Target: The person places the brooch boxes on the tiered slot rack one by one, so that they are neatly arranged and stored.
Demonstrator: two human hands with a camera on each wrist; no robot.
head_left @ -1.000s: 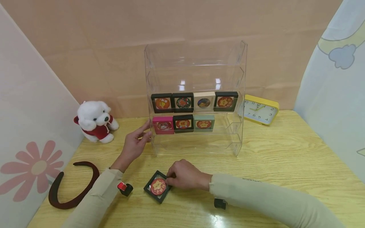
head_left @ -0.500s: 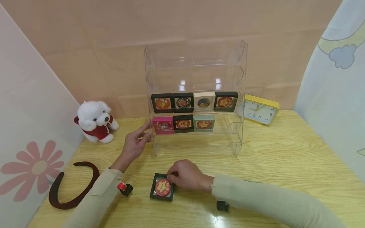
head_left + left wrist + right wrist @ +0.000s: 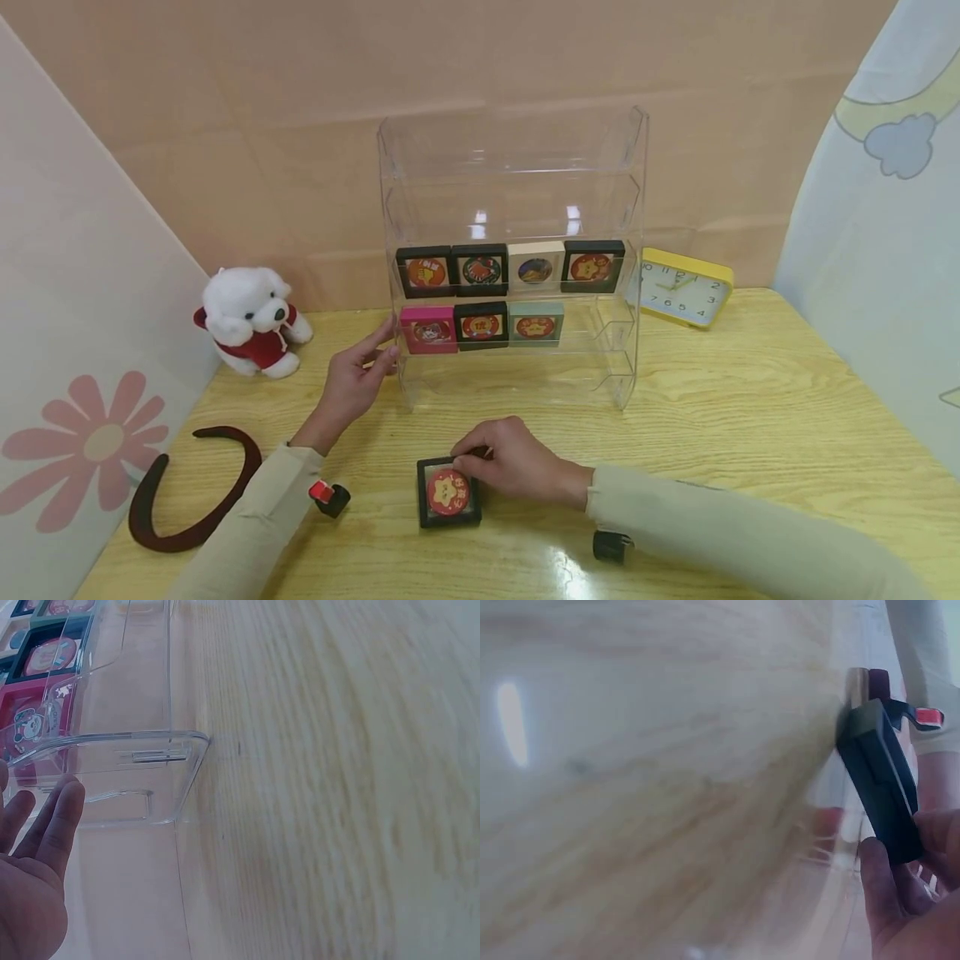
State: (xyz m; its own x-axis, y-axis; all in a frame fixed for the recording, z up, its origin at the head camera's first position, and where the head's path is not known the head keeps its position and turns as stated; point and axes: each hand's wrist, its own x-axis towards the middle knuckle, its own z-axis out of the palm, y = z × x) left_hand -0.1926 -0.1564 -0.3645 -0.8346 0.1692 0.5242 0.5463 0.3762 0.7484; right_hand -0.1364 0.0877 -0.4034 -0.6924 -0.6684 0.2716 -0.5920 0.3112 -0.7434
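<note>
A black square display frame point(image 3: 448, 493) with a round red badge and a yellow star face lies low over the table, nearly square-on in the head view. My right hand point(image 3: 517, 461) pinches its upper right corner between thumb and fingers; in the right wrist view the frame point(image 3: 881, 784) appears edge-on. Behind it stands a clear acrylic tiered rack point(image 3: 517, 379). Straight fingers of my left hand point(image 3: 354, 377) touch the rack's left side, also seen in the left wrist view. Two middle tiers hold framed badges, among them a pink frame point(image 3: 428, 330) and a pale green frame point(image 3: 536, 325).
A white plush dog point(image 3: 251, 317) in red sits back left. In front of it, near the left sleeve, lies a dark red headband point(image 3: 187, 529). A yellow-rimmed clock point(image 3: 686, 287) leans behind the rack's right side. Wood-grain tabletop point(image 3: 712, 417) stretches to the right.
My right hand has drawn the black frame to the right and turned it from a diamond angle to nearly straight. My left hand has stayed at the rack.
</note>
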